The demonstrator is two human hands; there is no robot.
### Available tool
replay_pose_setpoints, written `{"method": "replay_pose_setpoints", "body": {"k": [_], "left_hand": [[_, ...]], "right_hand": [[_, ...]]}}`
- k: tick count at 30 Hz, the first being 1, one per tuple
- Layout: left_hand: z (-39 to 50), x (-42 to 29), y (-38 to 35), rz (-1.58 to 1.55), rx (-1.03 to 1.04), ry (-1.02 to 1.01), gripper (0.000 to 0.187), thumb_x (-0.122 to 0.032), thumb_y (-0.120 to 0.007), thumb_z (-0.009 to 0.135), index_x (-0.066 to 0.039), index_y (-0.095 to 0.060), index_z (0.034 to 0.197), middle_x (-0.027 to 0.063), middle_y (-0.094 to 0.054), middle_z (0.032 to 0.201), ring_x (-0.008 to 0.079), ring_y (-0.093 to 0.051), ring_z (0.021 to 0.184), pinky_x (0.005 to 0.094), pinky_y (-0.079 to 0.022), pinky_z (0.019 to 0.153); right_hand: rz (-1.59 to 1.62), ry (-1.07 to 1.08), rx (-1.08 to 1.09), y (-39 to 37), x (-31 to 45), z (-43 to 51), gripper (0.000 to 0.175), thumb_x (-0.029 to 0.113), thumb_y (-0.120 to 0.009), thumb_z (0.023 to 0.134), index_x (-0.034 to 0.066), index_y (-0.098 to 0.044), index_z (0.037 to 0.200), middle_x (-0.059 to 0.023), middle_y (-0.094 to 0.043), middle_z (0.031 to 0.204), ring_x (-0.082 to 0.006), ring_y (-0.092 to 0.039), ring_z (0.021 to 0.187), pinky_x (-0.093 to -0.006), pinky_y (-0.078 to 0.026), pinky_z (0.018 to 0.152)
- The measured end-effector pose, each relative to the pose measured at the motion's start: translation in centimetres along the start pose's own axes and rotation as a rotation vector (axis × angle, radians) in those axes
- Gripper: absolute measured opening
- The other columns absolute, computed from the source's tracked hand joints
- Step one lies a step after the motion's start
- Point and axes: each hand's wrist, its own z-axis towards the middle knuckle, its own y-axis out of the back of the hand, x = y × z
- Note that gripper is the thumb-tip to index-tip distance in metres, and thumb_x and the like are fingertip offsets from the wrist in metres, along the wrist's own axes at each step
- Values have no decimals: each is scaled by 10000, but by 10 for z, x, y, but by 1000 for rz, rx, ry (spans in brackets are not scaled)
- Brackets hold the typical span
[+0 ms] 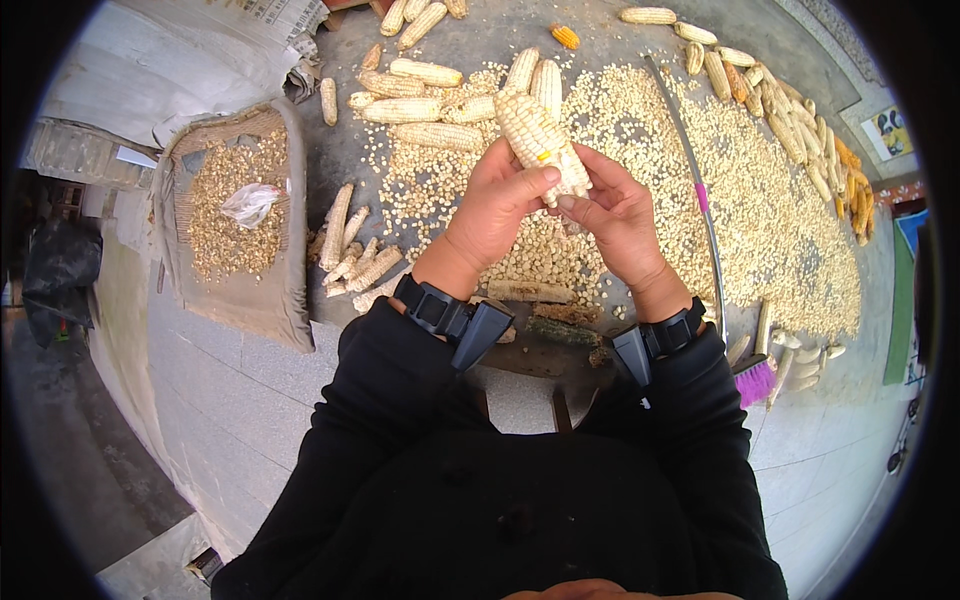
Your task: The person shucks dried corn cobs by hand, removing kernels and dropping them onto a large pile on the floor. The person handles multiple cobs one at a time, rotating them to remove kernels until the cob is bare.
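A pale ear of corn [531, 127] is held up between both hands, its rounded end pointing away from me. My left hand [501, 202] grips its lower left side, with the thumb across the kernels. My right hand [619, 214] holds the near end on the right, thumb tip close to the left fingers. A few yellow kernels show on the ear's near part. Beneath the hands, loose corn kernels [540, 251] cover the grey floor. Two more whole ears [547, 88] lie just beyond the held one.
Whole ears [401, 110] lie at the upper left, above bare cobs [367, 266]. A wicker tray [296, 225] holds kernels and a plastic bag [253, 204]. A purple-bristled broom [754, 382] lies right, its long handle [679, 124] crossing the kernels. More ears [787, 127] line the right edge.
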Motion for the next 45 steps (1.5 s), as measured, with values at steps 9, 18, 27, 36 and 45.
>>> {"method": "replay_pose_setpoints", "body": {"k": [9,18,27,36,45], "left_hand": [[2,6,3,307,-111,-116,405,-97,-706,830,9,-502,1164,67,-632,1032,128,-625,875,257,-529,719],[3,8,1,257,-194,-75,285,-99,-674,852,-11,-573,1103,50,-649,1003,116,-622,830,251,-512,713],[0,-1,4,251,-55,63,271,-76,-587,890,6,-524,1140,85,-627,1051,160,-628,906,289,-535,736],[-1,-3,3,294,-38,-27,291,-105,-596,904,-3,-539,1171,75,-644,1060,154,-638,901,286,-534,736],[3,8,0,340,-201,-138,295,-134,-668,874,15,-551,1099,73,-647,998,127,-623,829,260,-518,707]], "right_hand": [[8,-12,7,-9,-3,-6,576,-129,-600,818,-44,-406,1354,-143,-571,1230,-176,-595,1044,-296,-539,872],[-321,95,-19,-14,-16,-7,533,-110,-605,836,-57,-427,1335,-94,-615,1086,-124,-597,955,-234,-517,806],[-19,-60,-22,0,-4,-2,527,-130,-597,822,-67,-429,1318,-142,-604,1153,-179,-610,1009,-295,-543,847],[80,-36,29,5,-3,-1,527,-129,-590,825,-57,-425,1320,-166,-577,1208,-213,-611,1035,-335,-558,863],[-124,-18,-11,-13,-10,-9,546,-115,-638,807,-82,-430,1311,-113,-601,1128,-133,-590,986,-272,-548,809]]}}
